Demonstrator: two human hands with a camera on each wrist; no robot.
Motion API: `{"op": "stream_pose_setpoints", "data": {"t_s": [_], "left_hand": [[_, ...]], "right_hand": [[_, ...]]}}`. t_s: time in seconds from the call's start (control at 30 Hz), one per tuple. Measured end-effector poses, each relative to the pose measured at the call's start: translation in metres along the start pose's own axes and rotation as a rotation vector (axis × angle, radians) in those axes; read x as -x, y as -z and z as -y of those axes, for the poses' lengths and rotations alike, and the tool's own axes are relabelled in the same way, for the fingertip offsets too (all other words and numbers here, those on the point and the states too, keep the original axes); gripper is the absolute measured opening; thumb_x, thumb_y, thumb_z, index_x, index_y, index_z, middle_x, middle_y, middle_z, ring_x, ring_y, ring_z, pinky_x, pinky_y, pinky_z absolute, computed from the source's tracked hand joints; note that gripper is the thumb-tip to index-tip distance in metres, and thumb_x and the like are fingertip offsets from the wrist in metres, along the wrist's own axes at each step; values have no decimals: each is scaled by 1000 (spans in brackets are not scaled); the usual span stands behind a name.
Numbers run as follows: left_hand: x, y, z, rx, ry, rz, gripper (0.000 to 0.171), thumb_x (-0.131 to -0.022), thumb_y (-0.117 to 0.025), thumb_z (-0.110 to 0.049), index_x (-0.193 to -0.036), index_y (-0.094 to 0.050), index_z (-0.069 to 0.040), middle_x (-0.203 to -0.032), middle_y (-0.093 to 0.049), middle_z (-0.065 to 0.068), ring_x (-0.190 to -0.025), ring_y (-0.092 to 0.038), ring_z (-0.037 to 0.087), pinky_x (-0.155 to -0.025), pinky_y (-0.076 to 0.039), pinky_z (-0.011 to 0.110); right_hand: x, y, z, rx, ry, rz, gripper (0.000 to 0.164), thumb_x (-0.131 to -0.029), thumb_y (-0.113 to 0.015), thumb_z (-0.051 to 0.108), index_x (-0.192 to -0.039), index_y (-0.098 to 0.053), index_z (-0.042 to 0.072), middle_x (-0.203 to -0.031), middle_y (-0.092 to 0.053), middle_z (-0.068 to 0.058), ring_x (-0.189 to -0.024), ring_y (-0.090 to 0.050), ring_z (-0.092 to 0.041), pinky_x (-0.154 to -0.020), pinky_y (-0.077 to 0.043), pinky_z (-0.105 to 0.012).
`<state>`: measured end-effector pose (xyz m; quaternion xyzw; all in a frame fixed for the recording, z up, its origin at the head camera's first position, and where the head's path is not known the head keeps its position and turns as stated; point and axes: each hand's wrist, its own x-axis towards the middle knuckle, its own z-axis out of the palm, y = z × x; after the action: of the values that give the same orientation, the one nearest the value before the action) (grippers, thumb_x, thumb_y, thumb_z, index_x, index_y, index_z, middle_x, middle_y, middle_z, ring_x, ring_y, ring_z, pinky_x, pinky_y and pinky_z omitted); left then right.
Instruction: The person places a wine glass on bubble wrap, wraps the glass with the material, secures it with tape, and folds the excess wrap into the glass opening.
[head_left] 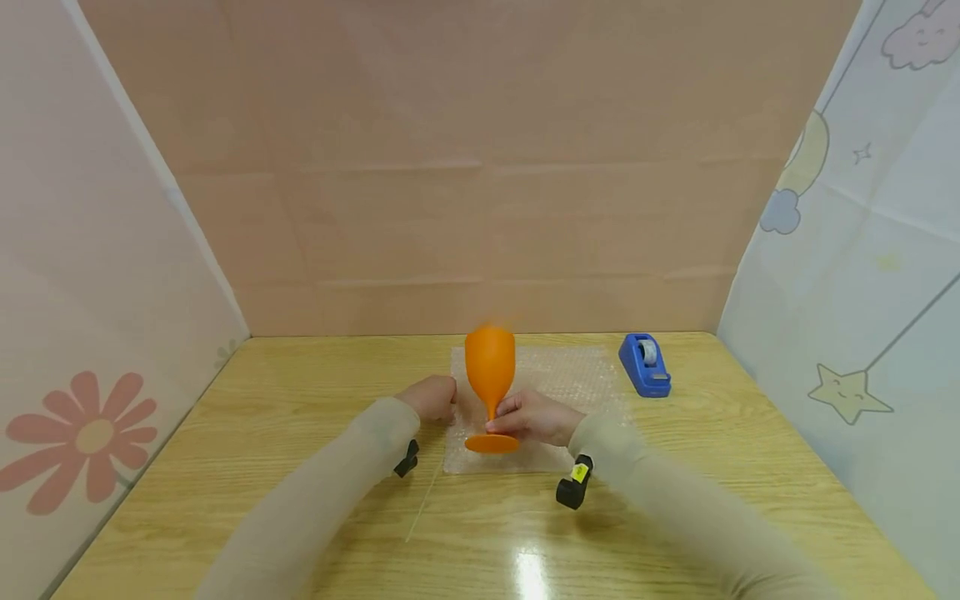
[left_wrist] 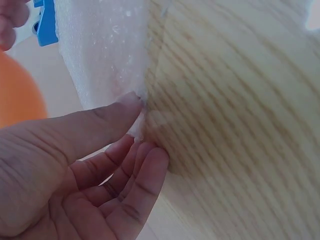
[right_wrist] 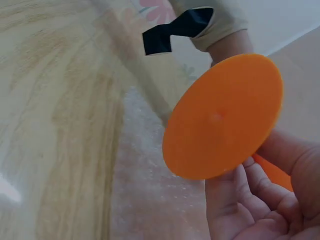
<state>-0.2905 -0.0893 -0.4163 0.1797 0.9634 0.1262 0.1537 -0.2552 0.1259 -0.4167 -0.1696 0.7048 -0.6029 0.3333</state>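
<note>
An orange goblet [head_left: 491, 362] stands upright in the head view, its stem gripped by my right hand [head_left: 542, 417] just above the round base. In the right wrist view the underside of the goblet's base [right_wrist: 222, 120] faces the camera, so the base is off the table. Beneath it lies a sheet of bubble wrap [head_left: 562, 375]. My left hand [head_left: 432, 397] is at the sheet's left edge; in the left wrist view its thumb and fingers pinch that edge of the bubble wrap [left_wrist: 107, 55].
A blue tape dispenser [head_left: 645, 365] stands at the back right of the wooden table [head_left: 322, 375], beyond the sheet. A brown backdrop [head_left: 480, 208] rises behind the table, with patterned cloth walls [head_left: 847, 275] on both sides.
</note>
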Motion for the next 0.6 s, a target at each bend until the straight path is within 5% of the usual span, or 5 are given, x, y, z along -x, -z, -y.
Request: {"op": "stream_pose_setpoints", "data": {"t_s": [0.33,0.6], "left_hand": [[-3,-1,1,26,-16,10,16,-80,-77,-8,-92,-68,-5,-84,-61,1,-77,-52,17,-81,-50,32],[-4,-1,3,56,-33,12,13,-79,-77,-4,-89,-70,-8,-80,-55,0,-75,-48,16,-72,-43,27]], "right_hand": [[-9,-6,-11,-18,-8,24,24,-93,-60,2,-72,-67,10,-68,-61,5,-62,-51,-8,-59,-47,-18],[-14,-9,-16,-42,-85,-6,27,-93,-60,3,-68,-64,12,-68,-61,6,-61,-51,-5,-56,-46,-17]]}}
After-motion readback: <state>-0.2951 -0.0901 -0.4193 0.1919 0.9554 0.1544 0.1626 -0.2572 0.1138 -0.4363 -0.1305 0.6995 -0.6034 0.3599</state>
